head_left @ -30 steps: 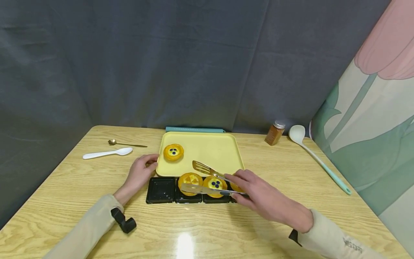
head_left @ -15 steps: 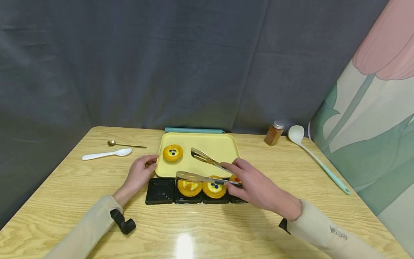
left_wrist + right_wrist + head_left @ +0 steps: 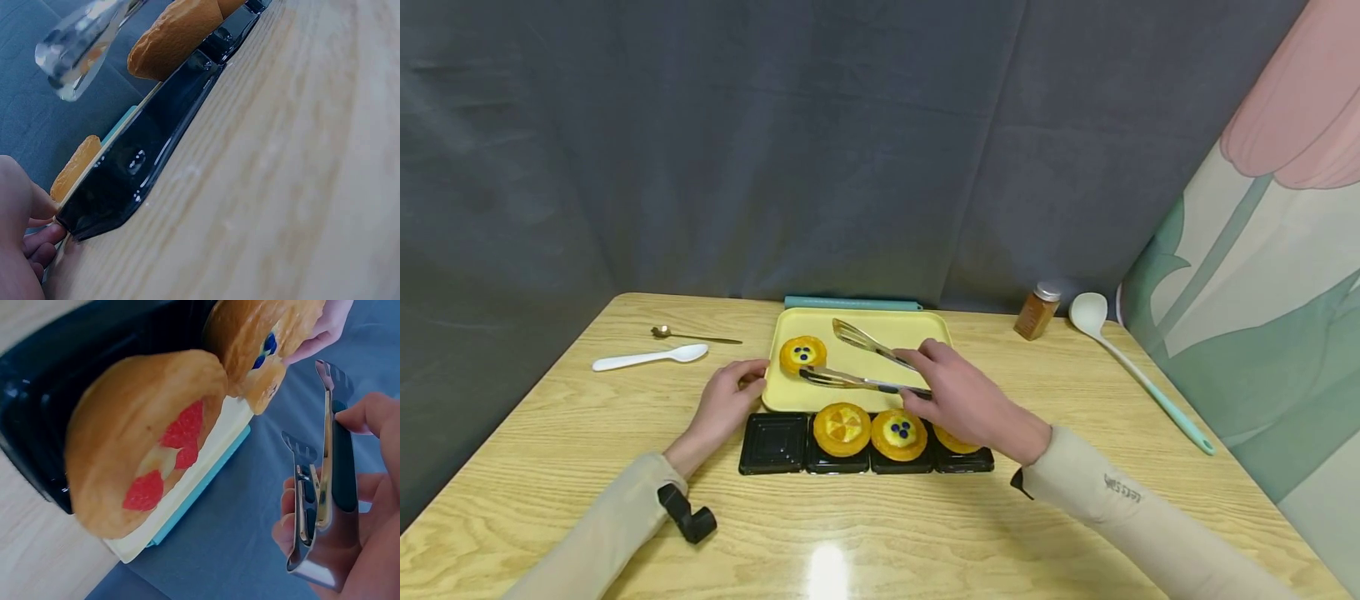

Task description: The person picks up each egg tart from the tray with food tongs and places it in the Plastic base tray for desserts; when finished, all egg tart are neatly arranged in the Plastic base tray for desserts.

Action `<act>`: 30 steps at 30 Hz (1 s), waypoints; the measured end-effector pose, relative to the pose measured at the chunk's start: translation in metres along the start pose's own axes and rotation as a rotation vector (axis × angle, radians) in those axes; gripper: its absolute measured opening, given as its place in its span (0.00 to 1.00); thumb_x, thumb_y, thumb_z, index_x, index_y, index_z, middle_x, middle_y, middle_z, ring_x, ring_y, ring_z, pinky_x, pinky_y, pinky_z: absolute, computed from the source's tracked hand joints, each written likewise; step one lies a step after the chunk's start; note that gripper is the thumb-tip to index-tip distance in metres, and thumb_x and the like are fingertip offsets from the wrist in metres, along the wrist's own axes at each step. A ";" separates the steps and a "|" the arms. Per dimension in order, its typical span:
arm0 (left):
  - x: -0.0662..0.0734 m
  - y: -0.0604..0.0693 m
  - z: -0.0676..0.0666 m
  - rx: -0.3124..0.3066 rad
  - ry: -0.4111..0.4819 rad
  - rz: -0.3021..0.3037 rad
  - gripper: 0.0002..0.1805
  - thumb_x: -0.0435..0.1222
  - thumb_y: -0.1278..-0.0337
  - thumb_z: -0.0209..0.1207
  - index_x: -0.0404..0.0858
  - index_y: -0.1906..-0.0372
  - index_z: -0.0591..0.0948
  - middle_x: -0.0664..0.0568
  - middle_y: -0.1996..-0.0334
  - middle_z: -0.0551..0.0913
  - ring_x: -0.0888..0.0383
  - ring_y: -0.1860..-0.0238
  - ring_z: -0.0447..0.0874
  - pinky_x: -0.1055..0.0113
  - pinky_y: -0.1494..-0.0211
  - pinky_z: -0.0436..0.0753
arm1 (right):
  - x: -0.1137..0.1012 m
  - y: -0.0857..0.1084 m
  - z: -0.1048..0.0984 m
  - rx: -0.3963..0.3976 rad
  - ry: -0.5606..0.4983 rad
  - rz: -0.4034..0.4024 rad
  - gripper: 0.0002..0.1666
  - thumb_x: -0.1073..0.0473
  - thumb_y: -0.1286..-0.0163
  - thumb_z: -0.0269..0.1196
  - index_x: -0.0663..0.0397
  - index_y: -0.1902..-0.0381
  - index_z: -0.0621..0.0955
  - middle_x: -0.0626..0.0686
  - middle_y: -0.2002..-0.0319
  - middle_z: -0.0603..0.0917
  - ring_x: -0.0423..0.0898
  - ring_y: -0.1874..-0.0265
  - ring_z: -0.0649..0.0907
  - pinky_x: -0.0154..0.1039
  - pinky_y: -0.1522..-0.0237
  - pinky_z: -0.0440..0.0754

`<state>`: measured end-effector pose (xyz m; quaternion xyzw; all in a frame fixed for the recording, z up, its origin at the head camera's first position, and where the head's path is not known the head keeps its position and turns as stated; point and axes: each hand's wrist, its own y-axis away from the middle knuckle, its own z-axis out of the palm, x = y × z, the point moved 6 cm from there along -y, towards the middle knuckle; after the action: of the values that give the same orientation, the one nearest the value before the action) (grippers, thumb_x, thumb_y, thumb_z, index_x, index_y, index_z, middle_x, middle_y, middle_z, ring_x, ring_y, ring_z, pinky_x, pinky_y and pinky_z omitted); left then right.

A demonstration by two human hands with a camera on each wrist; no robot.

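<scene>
My left hand point(image 3: 726, 400) pinches the left edge of a yellow tray point(image 3: 917, 329) between thumb and fingers. On the tray's left side sits a blueberry-topped tart point(image 3: 802, 354). My right hand point(image 3: 958, 396) grips metal tongs point(image 3: 344, 462) with dark handle pads; their arms are spread over the tray, nothing between them. In the head view, the nearer tip overlaps the tart's lower right edge; whether they touch I cannot tell. Black square containers point(image 3: 773, 443) line the tray's front. The leftmost is bare; the others hold an orange-topped tart point(image 3: 842, 429), another blueberry tart point(image 3: 899, 435) and a red-fruit tart point(image 3: 147, 450).
A white spoon point(image 3: 651, 358) and a thin metal spoon point(image 3: 700, 337) lie at left. Behind the tray is a teal strip point(image 3: 853, 303). At right stand a spice jar point(image 3: 1037, 312) and, lying beside it, a long ladle point(image 3: 1138, 367). A dark curtain point(image 3: 775, 167) hangs behind.
My right hand has carried the spread tongs left and away from me, from over the tarts in the containers to over the tray. The left hand stays at the tray's edge.
</scene>
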<state>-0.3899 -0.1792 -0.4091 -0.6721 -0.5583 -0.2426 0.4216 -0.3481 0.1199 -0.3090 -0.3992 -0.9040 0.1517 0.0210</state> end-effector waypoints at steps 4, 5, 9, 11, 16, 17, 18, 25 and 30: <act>0.000 0.000 0.000 0.001 0.002 0.004 0.19 0.27 0.33 0.56 0.26 0.39 0.79 0.38 0.53 0.82 0.45 0.52 0.78 0.52 0.48 0.74 | 0.001 -0.013 0.006 -0.014 0.013 -0.014 0.29 0.52 0.28 0.63 0.61 0.34 0.76 0.54 0.60 0.75 0.45 0.68 0.71 0.37 0.67 0.73; 0.000 0.000 0.000 0.000 0.002 0.004 0.19 0.27 0.32 0.56 0.26 0.39 0.79 0.38 0.52 0.82 0.45 0.51 0.78 0.52 0.48 0.74 | 0.001 -0.015 0.007 -0.016 0.014 -0.018 0.29 0.53 0.28 0.62 0.61 0.34 0.76 0.54 0.60 0.75 0.46 0.68 0.71 0.37 0.67 0.73; 0.001 0.000 0.001 -0.002 -0.006 0.002 0.19 0.27 0.32 0.55 0.26 0.39 0.79 0.38 0.52 0.82 0.45 0.51 0.78 0.52 0.47 0.74 | 0.001 -0.024 0.013 -0.033 0.011 -0.024 0.28 0.53 0.27 0.62 0.62 0.34 0.76 0.53 0.61 0.74 0.46 0.68 0.71 0.37 0.67 0.72; 0.001 0.000 0.001 -0.002 -0.009 0.001 0.19 0.27 0.32 0.55 0.26 0.39 0.79 0.38 0.52 0.82 0.45 0.51 0.78 0.52 0.47 0.74 | 0.001 -0.028 0.016 -0.045 0.009 -0.026 0.28 0.53 0.27 0.62 0.62 0.34 0.76 0.53 0.62 0.74 0.46 0.68 0.71 0.37 0.67 0.72; 0.003 0.000 0.000 0.001 -0.007 0.006 0.19 0.27 0.32 0.56 0.26 0.39 0.79 0.37 0.52 0.82 0.45 0.51 0.78 0.52 0.47 0.74 | 0.000 -0.035 0.020 -0.060 0.016 -0.035 0.27 0.53 0.26 0.62 0.62 0.35 0.76 0.51 0.65 0.71 0.46 0.70 0.70 0.38 0.68 0.69; 0.003 0.000 0.000 -0.001 -0.005 0.007 0.19 0.27 0.32 0.56 0.26 0.39 0.79 0.37 0.52 0.82 0.45 0.51 0.78 0.52 0.47 0.74 | 0.000 -0.037 0.021 -0.062 0.019 -0.036 0.27 0.53 0.26 0.62 0.62 0.34 0.76 0.51 0.66 0.71 0.47 0.70 0.69 0.39 0.68 0.68; 0.003 0.001 0.000 -0.003 -0.003 0.009 0.19 0.27 0.32 0.56 0.25 0.39 0.79 0.37 0.52 0.82 0.45 0.51 0.78 0.51 0.47 0.74 | -0.001 -0.038 0.022 -0.066 0.023 -0.037 0.27 0.53 0.26 0.61 0.62 0.34 0.76 0.50 0.66 0.71 0.47 0.70 0.69 0.39 0.68 0.68; 0.002 0.001 -0.001 -0.002 -0.003 0.009 0.19 0.27 0.32 0.56 0.25 0.39 0.79 0.37 0.52 0.82 0.45 0.51 0.78 0.52 0.47 0.74 | -0.003 -0.048 0.029 -0.098 0.038 -0.046 0.28 0.53 0.25 0.61 0.64 0.34 0.75 0.53 0.64 0.73 0.48 0.68 0.71 0.40 0.66 0.70; 0.002 0.001 0.000 -0.001 -0.009 0.008 0.19 0.27 0.32 0.56 0.26 0.39 0.79 0.38 0.52 0.82 0.45 0.51 0.78 0.52 0.47 0.74 | -0.004 -0.051 0.033 -0.113 0.059 -0.049 0.28 0.53 0.24 0.60 0.63 0.33 0.75 0.54 0.62 0.75 0.49 0.68 0.72 0.40 0.64 0.71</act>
<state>-0.3887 -0.1784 -0.4073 -0.6756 -0.5573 -0.2381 0.4199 -0.3873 0.0757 -0.3252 -0.3818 -0.9196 0.0880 0.0287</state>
